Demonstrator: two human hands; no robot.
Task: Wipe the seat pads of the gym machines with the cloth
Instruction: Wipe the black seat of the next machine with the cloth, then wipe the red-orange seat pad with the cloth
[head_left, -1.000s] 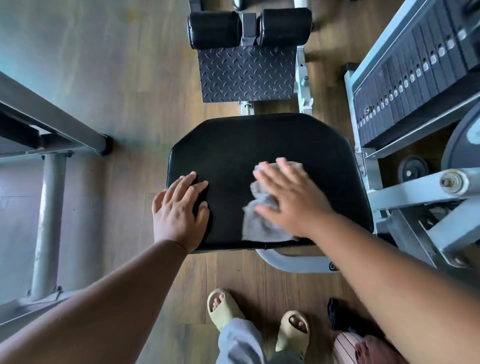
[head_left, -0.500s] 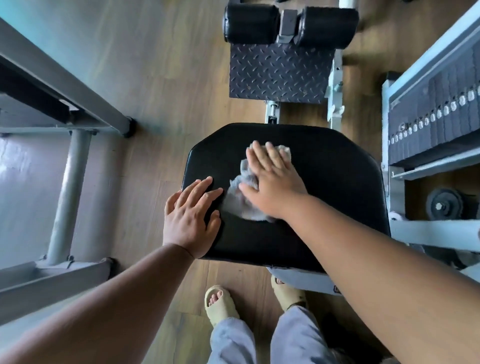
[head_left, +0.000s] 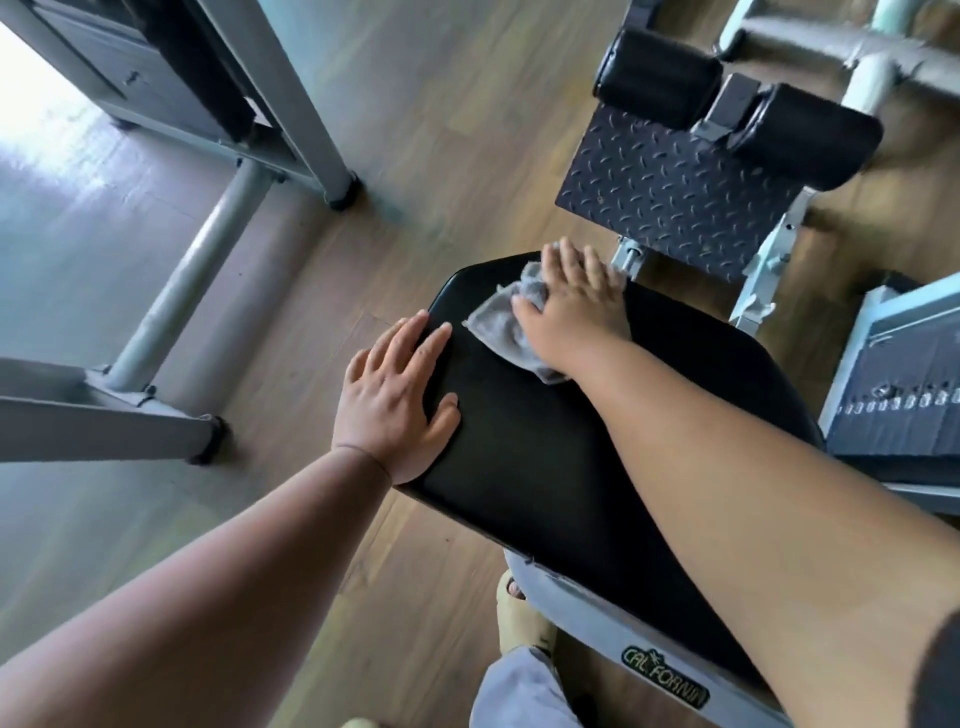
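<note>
A black seat pad (head_left: 561, 457) fills the middle of the head view. My right hand (head_left: 571, 306) lies flat, fingers straight, pressing a crumpled grey cloth (head_left: 498, 325) onto the pad's far left corner. The cloth sticks out to the left and below the palm. My left hand (head_left: 397, 395) rests flat on the pad's left edge, fingers spread, a little nearer to me than the cloth.
Two black roller pads (head_left: 737, 109) and a chequered foot plate (head_left: 670, 192) stand beyond the seat. A weight stack (head_left: 898, 379) is at the right. Grey machine frame legs (head_left: 187, 280) stand on the wooden floor at the left. My sandalled foot (head_left: 514, 618) is under the seat.
My right hand has slid the cloth from the pad's near middle toward its far left corner. The left hand stays on the left edge. My head has tilted and moved left.
</note>
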